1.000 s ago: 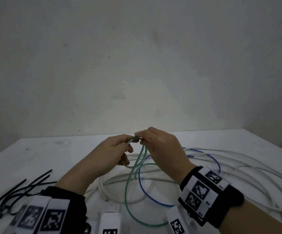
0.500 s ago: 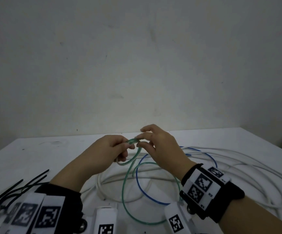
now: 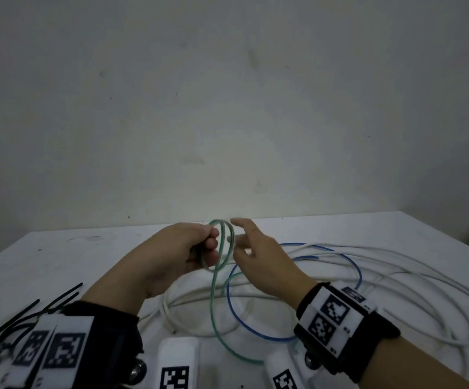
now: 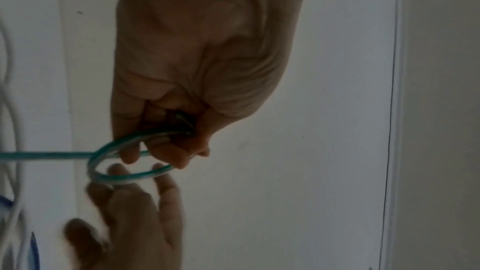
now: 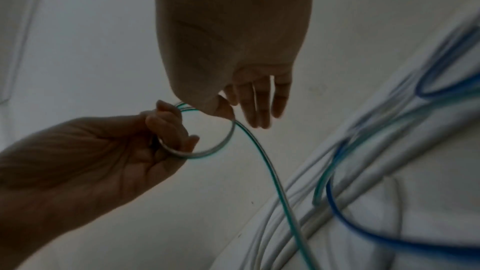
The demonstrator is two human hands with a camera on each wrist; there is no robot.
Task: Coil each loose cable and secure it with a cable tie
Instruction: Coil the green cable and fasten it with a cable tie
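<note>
My left hand [image 3: 212, 245] grips a small coil of green cable [image 3: 222, 245] above the table, fingers curled round its left side. The wrist views show the same green coil [image 4: 124, 178] [image 5: 226, 143], with a loose strand trailing down to the table. My right hand [image 3: 238, 234] hovers just right of the coil with fingers straight and spread. Its thumb [image 5: 223, 106] touches the top of the loop. A blue cable [image 3: 244, 324] and a long white cable [image 3: 413, 279] lie in loose loops beneath the hands.
Several black cable ties [image 3: 56, 301] lie at the near left of the white table [image 3: 59, 262]. The white cable spreads across the right half of the table. A plain wall stands behind the table's far edge.
My right hand has let go of the green cable and spread its fingers. The left hand now holds the coil alone, with one more loop in it.
</note>
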